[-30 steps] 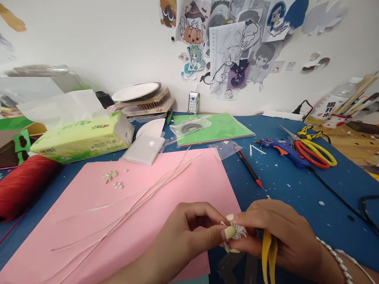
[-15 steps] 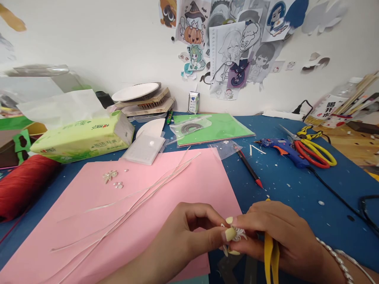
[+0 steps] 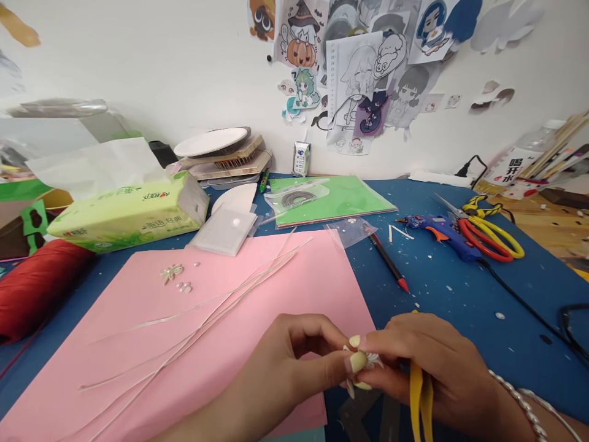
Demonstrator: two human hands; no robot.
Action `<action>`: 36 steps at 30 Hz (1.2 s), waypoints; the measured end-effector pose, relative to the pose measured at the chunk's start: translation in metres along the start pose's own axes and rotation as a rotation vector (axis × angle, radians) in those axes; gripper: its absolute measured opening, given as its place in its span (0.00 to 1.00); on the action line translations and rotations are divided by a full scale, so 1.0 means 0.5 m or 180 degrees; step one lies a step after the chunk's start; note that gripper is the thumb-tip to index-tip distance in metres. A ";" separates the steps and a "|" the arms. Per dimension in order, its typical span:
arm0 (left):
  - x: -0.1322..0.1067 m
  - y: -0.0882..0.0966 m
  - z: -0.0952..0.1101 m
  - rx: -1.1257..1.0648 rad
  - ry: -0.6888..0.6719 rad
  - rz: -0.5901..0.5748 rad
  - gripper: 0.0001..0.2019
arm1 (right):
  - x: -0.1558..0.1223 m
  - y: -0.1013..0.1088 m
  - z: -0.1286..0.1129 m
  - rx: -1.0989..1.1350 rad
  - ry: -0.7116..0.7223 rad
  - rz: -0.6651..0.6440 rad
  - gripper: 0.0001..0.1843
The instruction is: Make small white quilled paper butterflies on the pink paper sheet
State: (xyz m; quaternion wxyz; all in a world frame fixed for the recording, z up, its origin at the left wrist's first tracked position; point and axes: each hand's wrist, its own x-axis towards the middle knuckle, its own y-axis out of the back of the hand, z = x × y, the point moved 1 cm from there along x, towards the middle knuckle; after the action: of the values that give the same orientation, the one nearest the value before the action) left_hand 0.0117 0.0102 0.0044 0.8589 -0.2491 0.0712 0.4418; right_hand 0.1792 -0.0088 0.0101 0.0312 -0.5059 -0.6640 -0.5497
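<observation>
My left hand pinches a small white piece of looped strips between thumb and index finger. From the other side, the fingers of my right hand press on the same piece, so most of it is hidden. Yellow tweezers hang down within my right hand, their tips out of sight. Both hands are over the right edge of the pink paper. Thin white strips lie across that paper. Farther left on it are a small cream looped ornament and several pearl beads.
At the right lie a blue glue gun, scissors and a black-red pen. Green paper is behind. A tissue pack and a red thread spool stand left. A dark flat tool lies below my hands.
My right index fingertip has shifted slightly left over the white looped piece, and less of the piece shows. Both hands keep their hold; the things on the table have not moved.
</observation>
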 end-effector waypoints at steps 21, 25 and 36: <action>-0.006 -0.004 -0.001 0.0335 0.0509 -0.0314 0.05 | -0.005 -0.033 0.054 0.4884 -0.2890 -0.1622 0.07; -0.009 -0.004 -0.005 0.0158 0.0648 -0.0454 0.05 | -0.009 -0.041 0.050 0.4791 -0.2981 -0.1548 0.06; 0.003 0.004 -0.001 0.0331 0.0537 -0.0302 0.05 | 0.001 -0.014 0.054 0.3753 -0.2696 -0.1461 0.15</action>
State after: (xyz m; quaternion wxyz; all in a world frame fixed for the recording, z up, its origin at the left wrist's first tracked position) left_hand 0.0112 0.0121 0.0028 0.8815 -0.2435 0.1542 0.3739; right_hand 0.1880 0.0128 -0.0053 -0.0763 -0.4224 -0.8916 0.1444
